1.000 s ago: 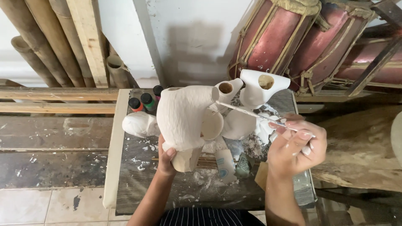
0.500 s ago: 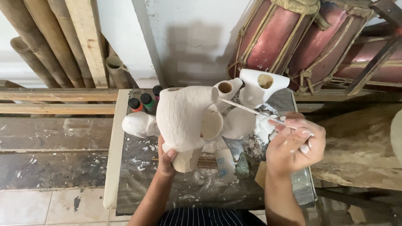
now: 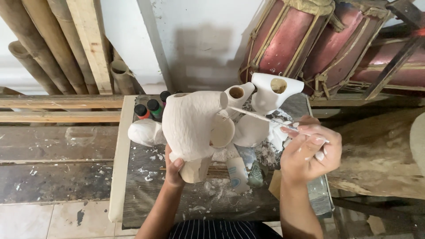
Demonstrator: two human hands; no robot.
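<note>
My left hand (image 3: pixel 173 167) grips the lower edge of a large white hollow sculpted form (image 3: pixel 190 121) and holds it upright over the small work table (image 3: pixel 119 177). My right hand (image 3: pixel 310 148) is closed on a thin paintbrush (image 3: pixel 261 117), whose tip touches the form's right upper edge. Paint smears coat my right fingers. A small round white bowl (image 3: pixel 221 131) sits just behind the form.
Two more white hollow pieces (image 3: pixel 274 90) stand at the table's back. Small paint bottles with red, green and dark caps (image 3: pixel 148 108) are at back left. A paint tube (image 3: pixel 237 172) lies mid-table. Bamboo poles (image 3: pixel 40 44) lean left; red drums (image 3: pixel 310 40) stand right.
The brush tip has shifted slightly along the form's upper right edge; my left hand keeps its grip and the form stays in place.
</note>
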